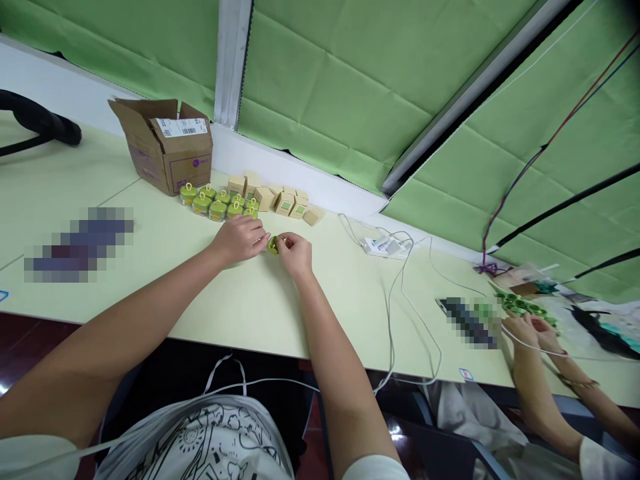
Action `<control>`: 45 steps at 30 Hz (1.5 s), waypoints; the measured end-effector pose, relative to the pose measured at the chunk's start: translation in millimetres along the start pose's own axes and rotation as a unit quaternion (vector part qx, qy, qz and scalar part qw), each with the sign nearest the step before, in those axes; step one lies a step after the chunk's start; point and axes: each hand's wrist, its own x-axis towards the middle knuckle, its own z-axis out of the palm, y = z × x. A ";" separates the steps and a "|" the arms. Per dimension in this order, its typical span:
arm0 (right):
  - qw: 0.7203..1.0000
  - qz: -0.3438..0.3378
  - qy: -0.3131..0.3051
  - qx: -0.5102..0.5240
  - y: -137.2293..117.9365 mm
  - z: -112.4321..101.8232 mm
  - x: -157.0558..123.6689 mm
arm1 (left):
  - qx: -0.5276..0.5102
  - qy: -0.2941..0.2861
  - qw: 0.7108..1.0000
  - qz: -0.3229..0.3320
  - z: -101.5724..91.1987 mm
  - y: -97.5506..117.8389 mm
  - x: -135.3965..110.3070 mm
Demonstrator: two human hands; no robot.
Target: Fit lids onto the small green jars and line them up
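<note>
The left hand (241, 238) and right hand (295, 254) pinched a small green piece (273, 245) between them; green jars (219, 202) stood just beyond the left.

Count time: one open cardboard box (165, 143) near the back edge of the table (240, 300), nine little green jars (218, 202) with loop lids clustered right of it, and roughly eight small tan cartons (280, 199) next (hard to split, they overlap). One white power strip (383, 246) further right. One green piece (273, 245) at the middle. Four hands total, two a co-worker's (537, 331).
</note>
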 end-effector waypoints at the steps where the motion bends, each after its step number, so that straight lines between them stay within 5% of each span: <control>1: 1.000 -0.004 0.004 0.002 0.2 0.4 0.1 | 0.000 -0.006 1.000 -0.003 -0.2 0.6 -0.1; 11: 0.996 -0.060 0.046 0.036 0.4 2.8 -0.4 | -0.039 -0.086 0.993 -0.067 10.5 -0.3 -5.6; 24: 0.994 -0.087 0.056 0.028 -4.3 3.9 -2.5 | -0.056 -0.056 0.994 -0.077 16.1 -5.3 -4.7; 31: 0.995 -0.084 0.057 0.021 -4.3 2.0 -2.6 | -0.095 -0.101 0.988 -0.060 7.8 1.8 -5.5; 35: 0.992 -0.110 0.048 0.039 -10.2 2.3 -6.4 | -0.109 -0.142 0.980 -0.091 5.6 10.8 -7.4; 40: 0.986 -0.161 0.014 0.049 -22.3 7.6 -15.3 | -0.151 -0.123 0.974 -0.117 14.9 16.7 -9.6; 45: 0.991 -0.120 -0.001 0.061 -26.9 7.7 -17.4 | -0.173 -0.110 0.963 -0.178 14.8 19.4 -6.5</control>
